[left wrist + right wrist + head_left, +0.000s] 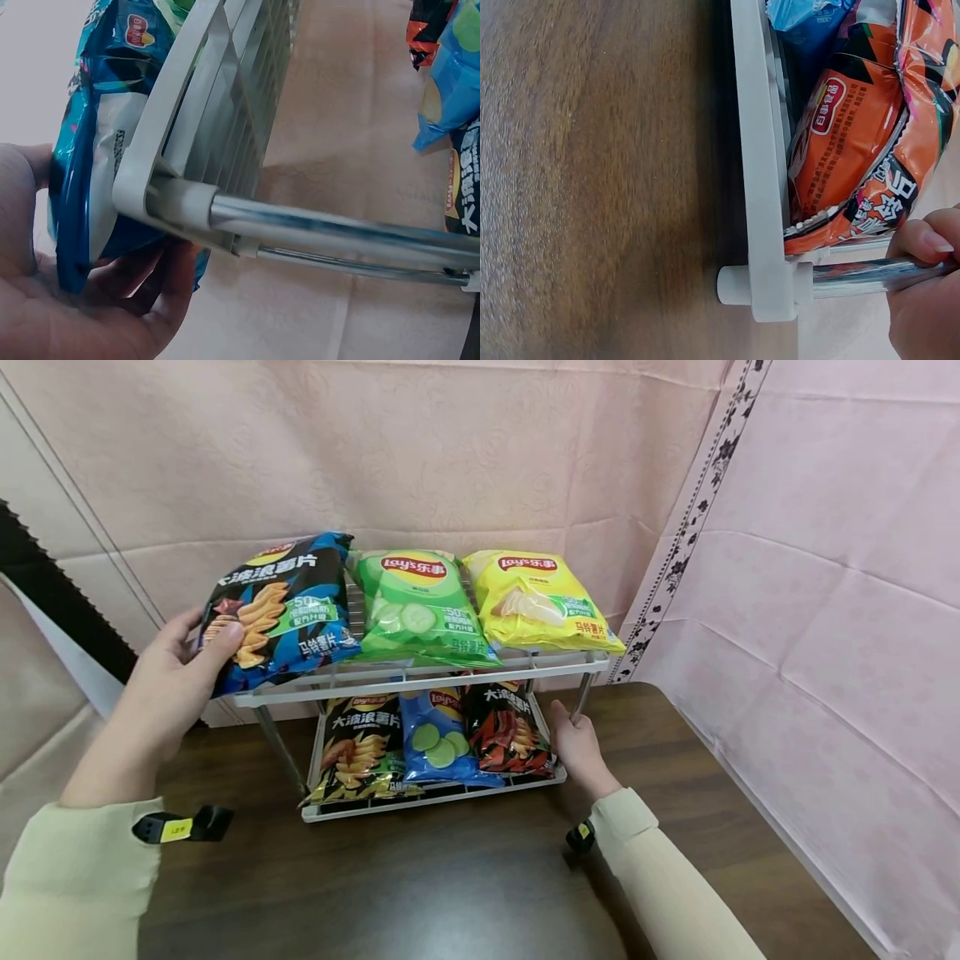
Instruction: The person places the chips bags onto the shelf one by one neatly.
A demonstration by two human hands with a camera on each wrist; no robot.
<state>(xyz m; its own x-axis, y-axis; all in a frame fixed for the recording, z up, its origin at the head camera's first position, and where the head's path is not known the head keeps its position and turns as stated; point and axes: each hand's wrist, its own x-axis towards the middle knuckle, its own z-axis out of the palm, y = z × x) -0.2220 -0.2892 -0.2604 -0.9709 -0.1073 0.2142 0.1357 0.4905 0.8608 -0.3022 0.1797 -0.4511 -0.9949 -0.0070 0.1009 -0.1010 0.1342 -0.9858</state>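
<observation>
My left hand (172,681) grips a blue-and-black bag of potato chips (300,606) at the left end of a white two-tier rack's top shelf (450,677). The thumb lies on the bag's front, the other fingers behind it; in the left wrist view the blue bag (71,172) overlaps the shelf corner (139,180). Beside it on that shelf lie a green chip bag (420,610) and a yellow one (543,602). At the rack's right side my right hand (581,747) holds a metal post (862,276), next to a red-and-black chip bag (510,735) on the lower tier.
The lower tier also carries a black chip bag (360,752) at left and a blue one (438,739) in the middle. The rack stands on a dark wooden table (420,877). Pink cloth (480,452) hangs close behind, and more cloth (825,568) borders the right side.
</observation>
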